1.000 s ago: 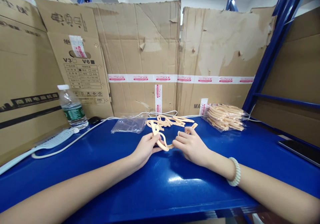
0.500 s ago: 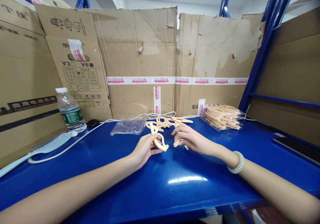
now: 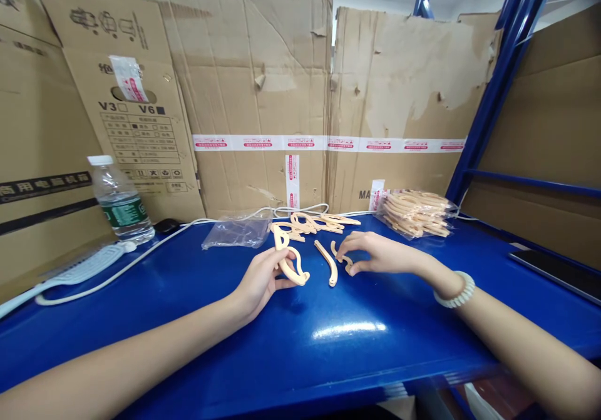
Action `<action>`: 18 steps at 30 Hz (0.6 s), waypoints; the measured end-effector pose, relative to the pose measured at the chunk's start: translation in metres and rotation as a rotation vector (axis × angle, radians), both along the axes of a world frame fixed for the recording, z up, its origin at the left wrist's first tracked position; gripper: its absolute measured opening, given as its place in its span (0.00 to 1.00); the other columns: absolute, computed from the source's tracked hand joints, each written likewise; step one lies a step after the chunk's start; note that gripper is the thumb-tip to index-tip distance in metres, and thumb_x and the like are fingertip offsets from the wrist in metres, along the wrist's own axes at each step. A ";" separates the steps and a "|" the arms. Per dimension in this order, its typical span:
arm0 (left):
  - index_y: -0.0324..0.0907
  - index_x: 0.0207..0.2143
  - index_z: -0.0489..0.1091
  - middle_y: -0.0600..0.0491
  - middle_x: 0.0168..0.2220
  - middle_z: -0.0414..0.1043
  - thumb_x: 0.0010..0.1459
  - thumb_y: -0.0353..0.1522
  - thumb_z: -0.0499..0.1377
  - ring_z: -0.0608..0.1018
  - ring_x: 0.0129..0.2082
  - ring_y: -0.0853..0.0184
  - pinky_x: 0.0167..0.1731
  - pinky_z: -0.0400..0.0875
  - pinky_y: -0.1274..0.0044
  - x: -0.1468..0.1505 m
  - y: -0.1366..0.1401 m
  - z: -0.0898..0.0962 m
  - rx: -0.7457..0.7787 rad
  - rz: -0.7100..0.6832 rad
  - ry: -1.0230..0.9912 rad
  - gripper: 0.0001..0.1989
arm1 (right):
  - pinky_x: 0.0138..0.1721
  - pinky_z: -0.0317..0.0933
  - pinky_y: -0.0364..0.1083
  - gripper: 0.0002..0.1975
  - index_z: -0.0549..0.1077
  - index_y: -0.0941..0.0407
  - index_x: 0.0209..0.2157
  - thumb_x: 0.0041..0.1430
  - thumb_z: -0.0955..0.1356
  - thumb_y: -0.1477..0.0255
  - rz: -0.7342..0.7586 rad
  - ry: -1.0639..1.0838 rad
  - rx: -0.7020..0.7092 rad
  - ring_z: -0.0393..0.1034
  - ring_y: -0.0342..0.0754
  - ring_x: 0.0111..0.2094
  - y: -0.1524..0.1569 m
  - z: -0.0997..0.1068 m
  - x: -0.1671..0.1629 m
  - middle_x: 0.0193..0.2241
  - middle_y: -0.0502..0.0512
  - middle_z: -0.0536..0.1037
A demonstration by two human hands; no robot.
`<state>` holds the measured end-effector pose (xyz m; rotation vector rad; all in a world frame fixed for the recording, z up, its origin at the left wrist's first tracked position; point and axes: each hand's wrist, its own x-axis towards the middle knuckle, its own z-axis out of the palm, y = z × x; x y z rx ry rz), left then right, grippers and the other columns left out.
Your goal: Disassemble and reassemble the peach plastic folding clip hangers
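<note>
My left hand (image 3: 265, 276) is closed on a cream plastic folding hanger (image 3: 293, 274), a curved bar with a loop, held tilted above the table. With fingertips and thumb, my right hand (image 3: 369, 254) pinches a small S-curved cream hook (image 3: 333, 248) at the table surface; part of it is hidden by the fingers. Between the two hands a loose, slightly bent cream hanger arm (image 3: 326, 262) lies on the blue table (image 3: 300, 351). Behind them, several cream hanger pieces (image 3: 305, 223) are spread out in a loose pile.
A clear bag packed with cream hangers (image 3: 416, 213) sits at the back right. An empty-looking plastic bag (image 3: 237, 232), a white cable (image 3: 188, 225), a water bottle (image 3: 121, 204) and a pale blue brush-like item (image 3: 89, 270) are leftward. A phone (image 3: 558, 276) lies far right. Cardboard (image 3: 258, 94) walls the back.
My right hand has let go of the bent hanger arm, leaving it on the table, and shifted right onto the small hook. My left hand still holds the hanger. The view has tilted slightly.
</note>
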<state>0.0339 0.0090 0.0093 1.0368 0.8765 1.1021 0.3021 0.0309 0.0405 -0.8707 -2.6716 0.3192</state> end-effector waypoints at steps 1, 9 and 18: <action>0.35 0.29 0.70 0.55 0.22 0.68 0.64 0.27 0.53 0.78 0.24 0.66 0.30 0.79 0.72 0.000 0.000 0.000 0.002 -0.001 0.002 0.10 | 0.46 0.65 0.48 0.11 0.77 0.57 0.41 0.56 0.74 0.69 0.004 -0.021 -0.007 0.73 0.50 0.41 0.001 -0.002 0.000 0.40 0.56 0.78; 0.35 0.32 0.69 0.55 0.22 0.67 0.64 0.28 0.53 0.79 0.25 0.66 0.32 0.80 0.72 -0.001 -0.002 -0.002 0.054 -0.027 0.021 0.09 | 0.39 0.66 0.47 0.04 0.77 0.58 0.36 0.60 0.70 0.72 -0.090 -0.076 0.057 0.73 0.48 0.35 0.007 -0.005 0.011 0.35 0.55 0.77; 0.37 0.44 0.68 0.52 0.30 0.73 0.59 0.40 0.61 0.80 0.26 0.64 0.27 0.80 0.72 0.001 -0.008 -0.007 0.248 -0.145 0.159 0.16 | 0.54 0.59 0.55 0.18 0.67 0.60 0.55 0.67 0.58 0.80 0.142 0.007 0.492 0.63 0.54 0.53 -0.046 -0.012 -0.051 0.53 0.62 0.73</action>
